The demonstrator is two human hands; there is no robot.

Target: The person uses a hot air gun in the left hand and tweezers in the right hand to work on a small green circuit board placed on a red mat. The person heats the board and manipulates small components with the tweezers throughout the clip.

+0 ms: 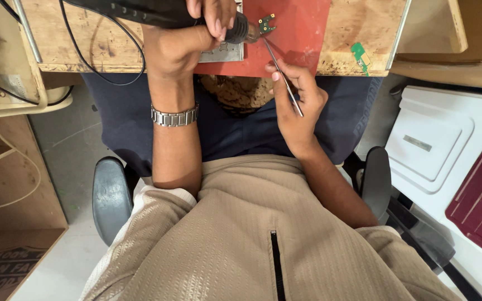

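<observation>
Head view looking straight down at someone sitting at a wooden workbench [358,22]. Left hand [188,39] is wrapped tight around the black handle of a hot air tool [157,12], fingers curled over it, with the nozzle pointing right at a tiny green circuit board [266,24]. That little board sits on a red mat [302,33] near the bench's front edge. Right hand [297,103] is pinched shut on a pair of thin metal tweezers [283,75], and the tips reach up to the small board, looks like they're touching it or just about. Second green circuit board [360,56] lies off to the right on the bare wood, well apart from the hands. Metal wristwatch [175,116] on the left wrist, black cable [93,64] looping over the bench on the left.
</observation>
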